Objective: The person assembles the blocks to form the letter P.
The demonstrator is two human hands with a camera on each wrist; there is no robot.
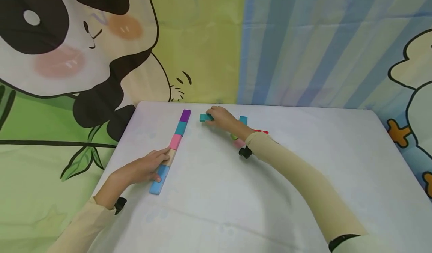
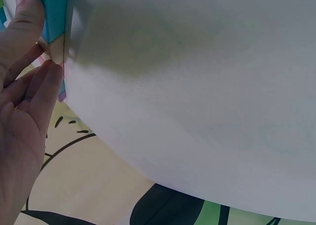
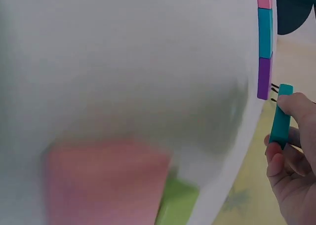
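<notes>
A straight row of blocks runs along the left side of the white table: purple (image 1: 185, 115), teal, pink (image 1: 175, 142), beige (image 1: 171, 157) and light blue (image 1: 158, 185) nearest me. My left hand (image 1: 141, 169) rests against the near part of this row, fingers at the beige block and thumb on the light blue one. Beyond the row's far end, to its right, my right hand (image 1: 224, 118) pinches another teal block (image 3: 281, 117) between thumb and fingers. In the right wrist view this block appears beside the purple end.
Under and beside my right forearm lie loose blocks: a blue one (image 1: 243, 120), a red one (image 1: 262, 131), a green one (image 1: 233, 136) and a pink one (image 1: 239, 143), partly hidden by the arm. A printed cloth backdrop (image 1: 199, 39) hangs behind the table's far edge.
</notes>
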